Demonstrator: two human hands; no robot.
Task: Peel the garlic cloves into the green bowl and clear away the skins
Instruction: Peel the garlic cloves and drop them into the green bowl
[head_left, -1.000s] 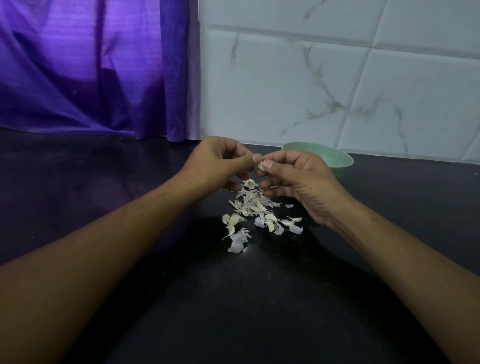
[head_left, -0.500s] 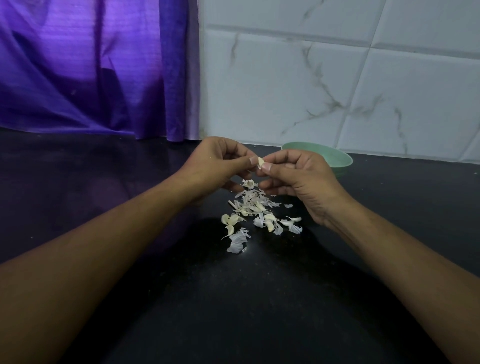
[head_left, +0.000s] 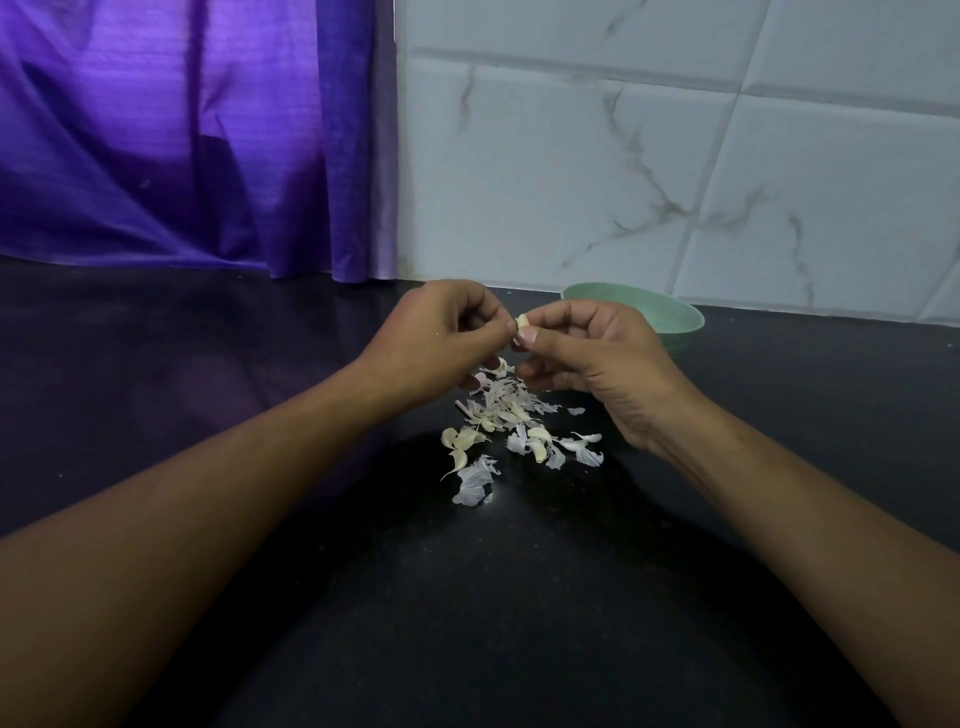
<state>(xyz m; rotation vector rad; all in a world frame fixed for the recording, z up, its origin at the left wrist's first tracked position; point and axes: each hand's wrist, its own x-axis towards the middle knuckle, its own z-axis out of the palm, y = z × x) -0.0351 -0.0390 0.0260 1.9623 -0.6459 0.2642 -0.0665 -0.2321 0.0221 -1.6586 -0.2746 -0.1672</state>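
Both hands meet above the black counter and pinch one small pale garlic clove (head_left: 521, 321) between thumbs and forefingers. My left hand (head_left: 441, 338) comes from the left, my right hand (head_left: 592, 358) from the right, fingers curled. Below them lies a loose pile of white garlic skins and cloves (head_left: 511, 426), spreading toward me. The green bowl (head_left: 670, 314) stands behind my right hand near the wall; its inside is hidden by the hand and the low angle.
The black counter (head_left: 467, 597) stretches wide toward me and to both sides. A purple curtain (head_left: 182, 140) hangs at the back left. White marbled wall tiles (head_left: 675, 156) close off the back right, just behind the bowl.
The hands stay together over the pile; the clove between the fingertips shows a little more as the fingers work on it. Pile and bowl have not moved.
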